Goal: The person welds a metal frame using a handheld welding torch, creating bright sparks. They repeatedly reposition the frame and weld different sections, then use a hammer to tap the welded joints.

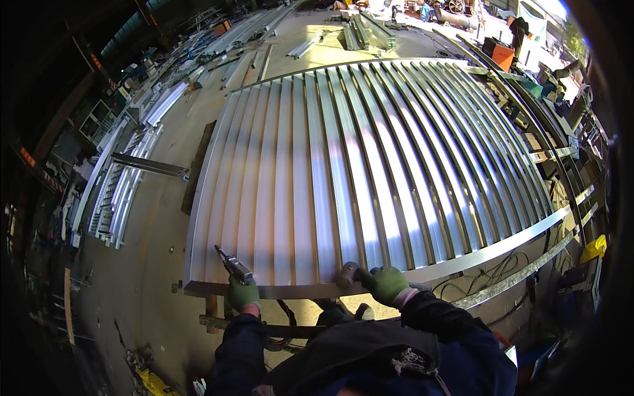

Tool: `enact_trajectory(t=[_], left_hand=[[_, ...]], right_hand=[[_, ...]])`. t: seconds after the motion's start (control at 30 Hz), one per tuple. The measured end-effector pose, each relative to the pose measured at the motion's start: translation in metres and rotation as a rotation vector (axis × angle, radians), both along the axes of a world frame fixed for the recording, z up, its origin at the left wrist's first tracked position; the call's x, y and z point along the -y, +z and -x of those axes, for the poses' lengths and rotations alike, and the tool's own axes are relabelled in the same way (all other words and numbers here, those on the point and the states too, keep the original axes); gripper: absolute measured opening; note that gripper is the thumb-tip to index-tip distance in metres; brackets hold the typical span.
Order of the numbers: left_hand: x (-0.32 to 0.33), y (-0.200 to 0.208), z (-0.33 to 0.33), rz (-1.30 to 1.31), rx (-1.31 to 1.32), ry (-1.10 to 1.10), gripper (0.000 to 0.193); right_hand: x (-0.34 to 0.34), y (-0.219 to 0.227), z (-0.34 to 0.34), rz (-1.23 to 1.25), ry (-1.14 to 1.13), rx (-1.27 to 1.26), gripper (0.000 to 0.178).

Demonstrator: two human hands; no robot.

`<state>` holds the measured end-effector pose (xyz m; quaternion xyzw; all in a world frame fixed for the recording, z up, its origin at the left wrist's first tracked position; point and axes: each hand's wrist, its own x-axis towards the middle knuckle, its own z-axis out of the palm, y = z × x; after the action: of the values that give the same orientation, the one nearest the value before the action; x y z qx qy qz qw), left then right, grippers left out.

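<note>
My left hand, in a green glove, is closed around a dark grey gun-shaped tool with a narrow tip. The tip points up and left over the near left corner of a large slatted metal panel. In my right hand, also green-gloved, is a hammer. Its dark, rounded head lies over the panel's near edge, left of the hand; most of the handle is hidden. The panel's long parallel slats run away from me inside a metal frame, shiny toward the middle and right.
Dark rails and supports run along the panel's right side. A dark beam juts toward its left edge. White metal frames lie on the floor at left; metal profiles are stacked beyond. Cables hang below the near right edge.
</note>
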<state>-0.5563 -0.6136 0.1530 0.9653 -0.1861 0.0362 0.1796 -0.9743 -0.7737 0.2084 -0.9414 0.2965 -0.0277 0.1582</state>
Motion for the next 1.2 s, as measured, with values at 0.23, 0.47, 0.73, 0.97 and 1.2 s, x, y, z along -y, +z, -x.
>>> enact_trajectory(t=[0.23, 0.47, 0.73, 0.97, 1.2], left_hand=[[-0.001, 0.005, 0.002, 0.053, -0.023, -0.025, 0.033], [0.003, 0.013, 0.007, 0.019, -0.03, -0.001, 0.036], [-0.001, 0.004, 0.003, 0.051, -0.012, -0.011, 0.037], [0.002, 0.004, 0.006, 0.05, -0.029, -0.01, 0.037], [0.008, 0.008, 0.005, 0.061, -0.074, 0.005, 0.039]], right_hand=[[0.004, -0.004, 0.018, -0.007, -0.068, -0.026, 0.033], [0.007, -0.001, 0.062, 0.02, -0.28, 0.016, 0.031], [0.014, -0.013, 0.076, 0.119, -0.355, 0.121, 0.031], [0.057, -0.023, 0.131, 0.349, -0.72, 0.106, 0.031], [0.097, -0.056, 0.185, 0.438, -1.061, 0.139, 0.036]])
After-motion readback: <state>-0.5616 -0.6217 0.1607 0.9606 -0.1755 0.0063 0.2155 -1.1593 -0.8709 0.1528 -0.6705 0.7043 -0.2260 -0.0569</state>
